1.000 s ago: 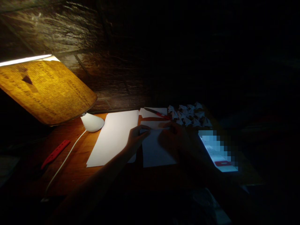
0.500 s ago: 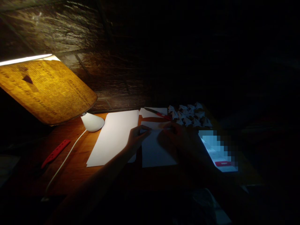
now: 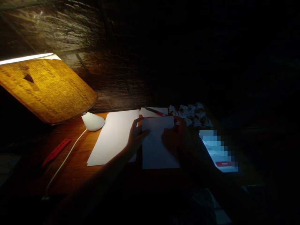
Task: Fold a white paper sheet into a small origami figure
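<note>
A white sheet of paper (image 3: 156, 148) lies in front of me on the wooden table. My left hand (image 3: 137, 136) holds its left side, with the thumb over the sheet and the index finger reaching the far left corner. On the opposite side, my right hand (image 3: 179, 134) is in deep shadow, its thumb over the paper and its index finger at the far right corner. Left of the sheet is a stack of larger white paper (image 3: 112, 137). Behind it, a knife (image 3: 154, 111) with a red and dark handle or blade rests on smaller white sheets (image 3: 143, 113).
Several folded paper pieces (image 3: 187, 112) sit at the back right. A lit phone-like screen (image 3: 214, 153), partly pixelated, lies to the right. A lamp with a printed shade (image 3: 51, 90) and white base (image 3: 92, 122) stands left, near its cord (image 3: 67, 154) and a red-handled object (image 3: 56, 152).
The sheet's far edge, pinched between both hands before, now lies flat and farther back. My fingers have spread from the thumbs toward the far corners.
</note>
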{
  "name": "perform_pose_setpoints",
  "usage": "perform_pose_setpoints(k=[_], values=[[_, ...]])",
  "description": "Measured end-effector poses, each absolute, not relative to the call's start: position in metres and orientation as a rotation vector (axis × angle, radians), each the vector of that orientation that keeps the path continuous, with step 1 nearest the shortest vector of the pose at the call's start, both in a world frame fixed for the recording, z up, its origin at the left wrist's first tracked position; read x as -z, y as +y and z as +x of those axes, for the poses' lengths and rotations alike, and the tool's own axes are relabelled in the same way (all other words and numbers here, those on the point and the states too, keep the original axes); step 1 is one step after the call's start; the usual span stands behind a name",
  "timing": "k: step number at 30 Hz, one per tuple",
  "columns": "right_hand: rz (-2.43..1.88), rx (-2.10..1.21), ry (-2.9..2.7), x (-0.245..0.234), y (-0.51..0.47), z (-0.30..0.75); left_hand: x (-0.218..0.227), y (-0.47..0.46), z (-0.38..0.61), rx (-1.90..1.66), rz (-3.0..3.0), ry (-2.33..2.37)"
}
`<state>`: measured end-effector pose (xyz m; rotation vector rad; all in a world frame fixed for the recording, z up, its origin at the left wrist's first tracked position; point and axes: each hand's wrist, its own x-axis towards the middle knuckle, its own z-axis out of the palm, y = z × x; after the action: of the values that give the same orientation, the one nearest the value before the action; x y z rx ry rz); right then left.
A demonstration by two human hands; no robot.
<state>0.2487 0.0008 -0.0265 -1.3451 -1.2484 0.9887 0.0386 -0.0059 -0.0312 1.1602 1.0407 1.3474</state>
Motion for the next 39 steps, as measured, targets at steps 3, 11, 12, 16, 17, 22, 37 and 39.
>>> perform_pose_setpoints(k=[3, 11, 12, 16, 17, 22, 37, 39], values=[[-1.392, -0.988, -1.294, 0.024, 0.002, 0.249, 0.031, -0.005, 0.038, -1.370, 1.126, 1.040], [-1.371, -0.988, -1.348, 0.025, 0.005, 0.249, 0.033, -0.003, 0.037, -1.344, 1.175, 1.128], [-1.385, -0.988, -1.346, 0.025, 0.005, 0.249, 0.033, -0.004, 0.037, -1.329, 1.183, 1.154], [-1.395, -1.023, -1.268, 0.029, 0.005, 0.249, 0.032, -0.004, 0.036, -1.322, 1.159, 1.151], [-1.381, -1.041, -1.236, 0.030, 0.005, 0.249, 0.032, -0.004, 0.036, -1.334, 1.139, 1.132], [-1.236, -1.061, -1.161, 0.031, 0.004, 0.250, 0.030, -0.003, 0.034, -1.370, 1.080, 1.065], [-1.113, -1.045, -1.315, 0.032, 0.006, 0.254, 0.021, 0.002, 0.024, -1.352, 1.133, 1.081], [-1.157, -0.991, -1.341, 0.034, 0.010, 0.257, 0.022, 0.002, 0.025, -1.338, 1.117, 1.065]])
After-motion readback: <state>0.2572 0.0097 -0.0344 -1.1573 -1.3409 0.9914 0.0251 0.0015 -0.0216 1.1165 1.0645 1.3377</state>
